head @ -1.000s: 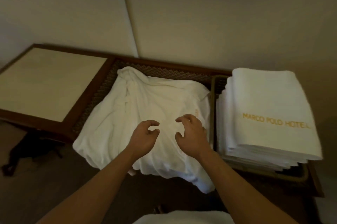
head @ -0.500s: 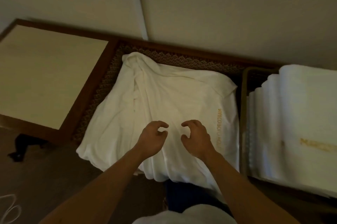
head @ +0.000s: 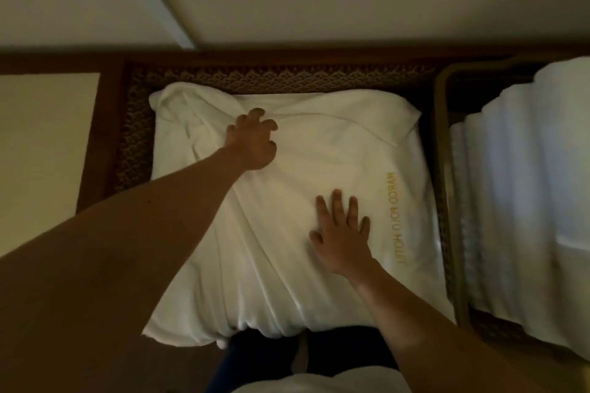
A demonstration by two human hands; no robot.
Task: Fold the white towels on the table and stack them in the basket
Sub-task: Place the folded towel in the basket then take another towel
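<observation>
At nine o'clock we see a pale inset panel in the dark wooden surface. Beside it, filling the middle, lies a loose white towel, rumpled, with its near edge hanging off the surface toward six o'clock. Our left hand reaches to eleven o'clock on the towel; its fingers are curled, clawing into the cloth, though we cannot tell whether that grip has truly caught a fold. Our right hand lies flat at about four o'clock on the towel, fingers straight and spread, pressing down, its grip open. Just beside it, toward three o'clock, gold lettering runs along the towel. At three o'clock stands the basket, with a stack of folded white towels in it.
</observation>
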